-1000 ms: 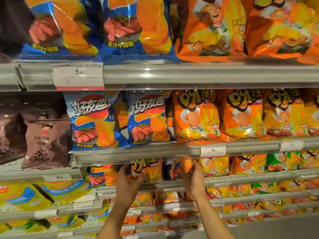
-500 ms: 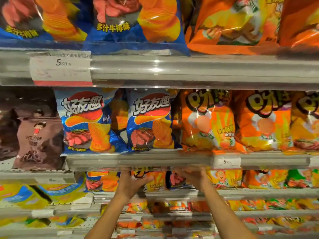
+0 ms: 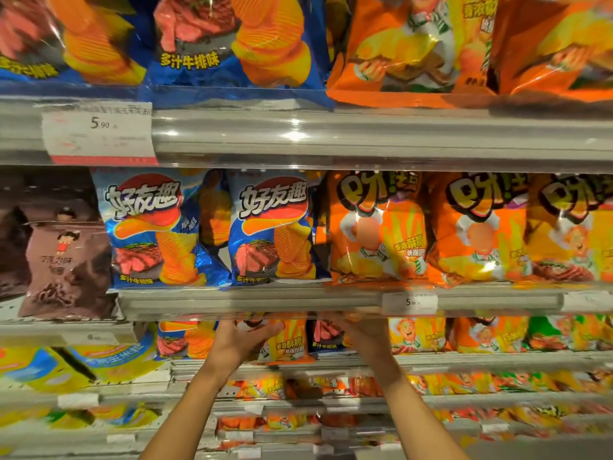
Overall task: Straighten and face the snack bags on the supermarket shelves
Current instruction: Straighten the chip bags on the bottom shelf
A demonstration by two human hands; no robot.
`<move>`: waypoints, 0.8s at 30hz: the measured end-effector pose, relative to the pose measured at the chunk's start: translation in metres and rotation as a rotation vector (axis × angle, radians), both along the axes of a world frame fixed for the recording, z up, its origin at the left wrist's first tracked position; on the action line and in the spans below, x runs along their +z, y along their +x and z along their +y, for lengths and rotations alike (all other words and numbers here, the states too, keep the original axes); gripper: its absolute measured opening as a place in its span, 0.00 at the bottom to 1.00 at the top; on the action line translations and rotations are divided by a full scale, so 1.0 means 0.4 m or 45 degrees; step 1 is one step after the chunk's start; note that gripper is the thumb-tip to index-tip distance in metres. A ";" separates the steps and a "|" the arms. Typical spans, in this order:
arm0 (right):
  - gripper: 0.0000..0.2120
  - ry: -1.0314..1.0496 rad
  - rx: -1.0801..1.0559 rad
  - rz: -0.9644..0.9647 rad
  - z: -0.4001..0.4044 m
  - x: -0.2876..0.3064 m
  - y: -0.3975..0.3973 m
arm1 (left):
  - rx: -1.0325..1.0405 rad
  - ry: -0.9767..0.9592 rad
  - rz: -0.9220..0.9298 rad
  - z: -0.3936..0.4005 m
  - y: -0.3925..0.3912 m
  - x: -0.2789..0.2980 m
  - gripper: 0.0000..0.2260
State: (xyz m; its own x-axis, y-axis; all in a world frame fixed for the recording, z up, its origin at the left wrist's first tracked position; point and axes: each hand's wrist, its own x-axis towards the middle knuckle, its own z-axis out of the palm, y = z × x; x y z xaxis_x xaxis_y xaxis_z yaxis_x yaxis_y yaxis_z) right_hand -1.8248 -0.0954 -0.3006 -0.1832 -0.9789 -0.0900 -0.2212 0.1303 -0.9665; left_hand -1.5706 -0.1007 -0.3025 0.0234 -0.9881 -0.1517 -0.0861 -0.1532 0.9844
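Reaching up under the shelf lip (image 3: 252, 302), both hands work a small orange snack bag (image 3: 288, 343) on the third shelf down. The left hand (image 3: 238, 343) grips its left edge; the right hand (image 3: 363, 336) has its fingers hidden, so can't tell.

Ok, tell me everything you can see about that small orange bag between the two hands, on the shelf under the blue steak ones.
The small orange bag is glossy foil-like film with yellow streaks and yellow and white Chinese lettering. It stands roughly upright, front outward, at the shelf's front edge. Its top is hidden behind the shelf rail above. The left hand touches its left side with the thumb across the upper part; the right hand reaches in further right, contact unclear. Blue bags flank it.
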 end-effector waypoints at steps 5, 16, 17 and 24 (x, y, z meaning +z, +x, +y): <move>0.23 0.007 -0.059 0.075 0.009 0.005 -0.031 | 0.057 0.036 -0.043 0.045 0.009 0.007 0.19; 0.20 0.009 0.035 0.272 0.147 -0.013 -0.162 | 0.357 0.118 -0.102 0.055 -0.065 0.009 0.25; 0.18 0.020 0.049 0.247 0.159 -0.022 -0.172 | 0.375 0.106 -0.104 0.058 -0.076 0.004 0.24; 0.24 0.136 -0.065 0.159 0.239 -0.087 -0.255 | 0.376 0.076 -0.164 0.057 -0.175 -0.011 0.29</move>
